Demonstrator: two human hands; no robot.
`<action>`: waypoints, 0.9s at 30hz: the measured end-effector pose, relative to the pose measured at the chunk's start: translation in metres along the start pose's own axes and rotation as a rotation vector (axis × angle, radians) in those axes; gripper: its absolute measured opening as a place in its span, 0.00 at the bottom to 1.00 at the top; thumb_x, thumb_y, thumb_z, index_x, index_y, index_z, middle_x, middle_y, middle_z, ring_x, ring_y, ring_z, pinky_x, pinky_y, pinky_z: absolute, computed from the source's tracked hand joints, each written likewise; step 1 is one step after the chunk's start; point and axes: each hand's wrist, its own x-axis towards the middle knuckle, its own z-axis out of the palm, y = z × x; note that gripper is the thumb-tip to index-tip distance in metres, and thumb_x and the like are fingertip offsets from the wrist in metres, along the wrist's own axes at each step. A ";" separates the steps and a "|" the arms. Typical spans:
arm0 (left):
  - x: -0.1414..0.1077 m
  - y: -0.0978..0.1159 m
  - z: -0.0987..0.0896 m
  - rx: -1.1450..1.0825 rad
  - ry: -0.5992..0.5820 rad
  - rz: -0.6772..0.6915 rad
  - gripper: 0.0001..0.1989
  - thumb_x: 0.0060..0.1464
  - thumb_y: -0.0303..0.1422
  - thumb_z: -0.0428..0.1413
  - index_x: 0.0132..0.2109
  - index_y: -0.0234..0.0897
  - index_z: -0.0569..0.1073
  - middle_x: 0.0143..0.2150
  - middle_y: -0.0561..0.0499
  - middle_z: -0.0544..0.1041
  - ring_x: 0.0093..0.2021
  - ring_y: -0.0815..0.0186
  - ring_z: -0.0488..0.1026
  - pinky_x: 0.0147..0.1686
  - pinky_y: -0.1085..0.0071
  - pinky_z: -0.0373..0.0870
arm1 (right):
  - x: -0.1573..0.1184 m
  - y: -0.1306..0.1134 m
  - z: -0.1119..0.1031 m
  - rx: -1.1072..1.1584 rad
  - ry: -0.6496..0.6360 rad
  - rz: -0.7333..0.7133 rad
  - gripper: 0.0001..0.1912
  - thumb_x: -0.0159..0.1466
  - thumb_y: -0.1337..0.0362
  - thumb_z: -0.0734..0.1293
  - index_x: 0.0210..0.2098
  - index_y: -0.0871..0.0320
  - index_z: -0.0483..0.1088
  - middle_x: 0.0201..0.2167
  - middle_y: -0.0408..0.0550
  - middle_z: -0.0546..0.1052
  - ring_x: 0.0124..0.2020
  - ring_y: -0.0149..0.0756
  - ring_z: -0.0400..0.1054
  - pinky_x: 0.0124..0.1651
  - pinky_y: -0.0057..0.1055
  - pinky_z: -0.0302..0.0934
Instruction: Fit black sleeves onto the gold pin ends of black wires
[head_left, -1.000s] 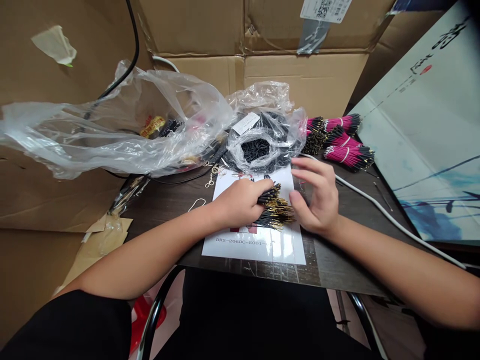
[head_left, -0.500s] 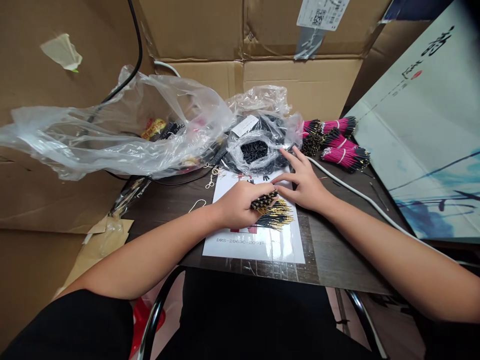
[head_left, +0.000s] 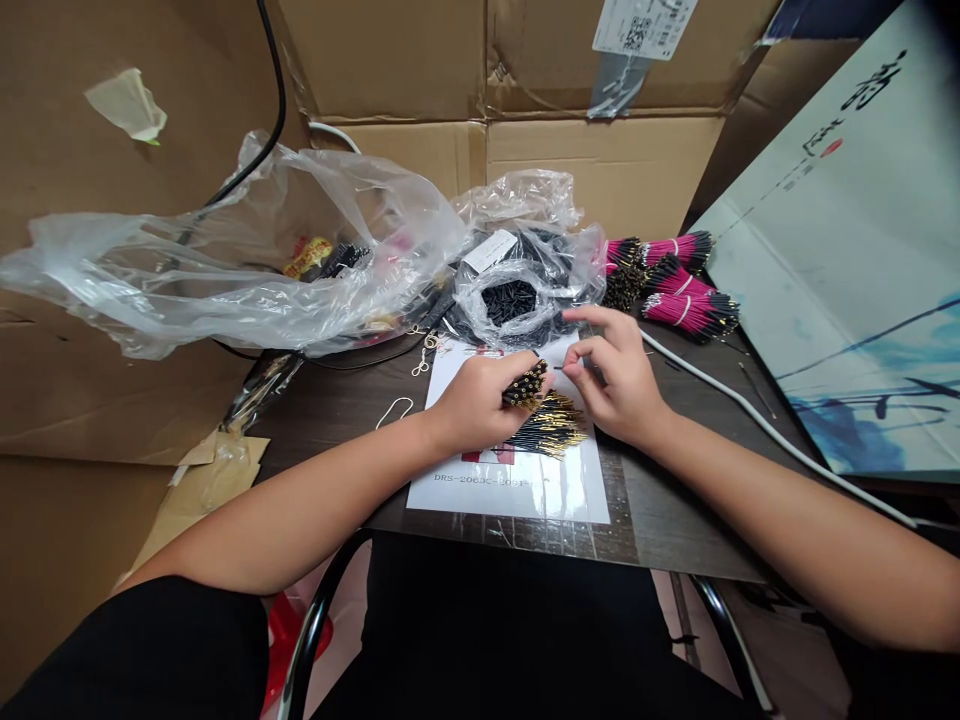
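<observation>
My left hand [head_left: 480, 400] is closed around a bundle of black wires [head_left: 527, 385] whose gold tips point toward me. To its right, my right hand [head_left: 619, 380] pinches a small black sleeve [head_left: 560, 368] between thumb and index finger. More black wires with gold tips [head_left: 555, 425] lie on a white printed sheet [head_left: 510, 500] under and beside my left hand. Behind the hands an opened clear bag [head_left: 469, 295] holds many small black pieces [head_left: 508, 302].
Pink wire bundles with black and gold ends [head_left: 686, 290] lie at the back right beside a white cable [head_left: 720, 395]. A large clear plastic bag [head_left: 247, 290] spreads over the left. Cardboard [head_left: 600, 170] stands behind, and a painted panel [head_left: 862, 300] leans at right.
My right hand has drawn back a little to the right from my left hand, and its fingers have closed to a pinch with a small black sleeve showing.
</observation>
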 end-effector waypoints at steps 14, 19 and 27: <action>-0.002 -0.009 0.005 -0.098 -0.074 0.053 0.03 0.55 0.28 0.54 0.37 0.35 0.71 0.30 0.52 0.74 0.28 0.71 0.69 0.30 0.74 0.65 | -0.010 -0.017 0.002 0.256 0.049 -0.127 0.10 0.59 0.73 0.66 0.40 0.57 0.66 0.34 0.47 0.75 0.39 0.34 0.69 0.45 0.38 0.66; 0.000 -0.007 0.003 -0.133 -0.026 0.038 0.03 0.55 0.27 0.53 0.37 0.35 0.71 0.30 0.52 0.74 0.29 0.71 0.70 0.32 0.74 0.66 | -0.010 -0.019 -0.001 0.259 0.047 -0.152 0.15 0.57 0.73 0.69 0.44 0.57 0.67 0.37 0.48 0.76 0.41 0.34 0.71 0.46 0.37 0.68; 0.001 -0.004 0.004 -0.218 -0.061 0.031 0.04 0.57 0.28 0.52 0.36 0.35 0.70 0.32 0.51 0.75 0.31 0.70 0.71 0.34 0.74 0.68 | -0.009 -0.021 -0.003 0.263 0.046 -0.128 0.12 0.61 0.73 0.64 0.44 0.56 0.68 0.37 0.47 0.77 0.40 0.32 0.72 0.45 0.34 0.70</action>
